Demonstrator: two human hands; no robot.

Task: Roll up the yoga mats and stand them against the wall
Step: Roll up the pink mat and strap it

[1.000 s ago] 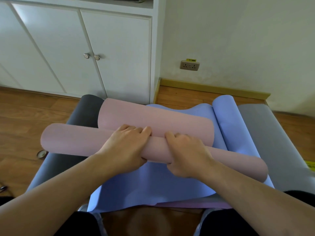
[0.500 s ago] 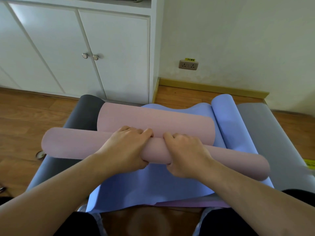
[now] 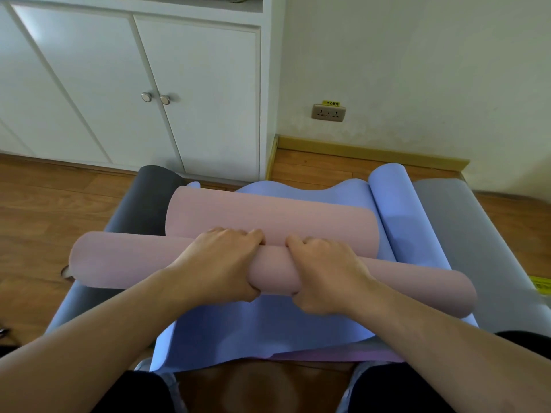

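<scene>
The middle of the pink roll (image 3: 125, 260) is covered by the left hand (image 3: 222, 265) and the right hand (image 3: 323, 274), whose fingertips are hidden behind it. The grey mat (image 3: 465, 234) is cut off at the right edge. The label above the wall socket (image 3: 328, 112) is too small to be read.

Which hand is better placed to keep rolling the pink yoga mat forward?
Neither clearly: the left hand and right hand both grip the pink roll near its middle. The left end juts out further, so left marginally.
</scene>
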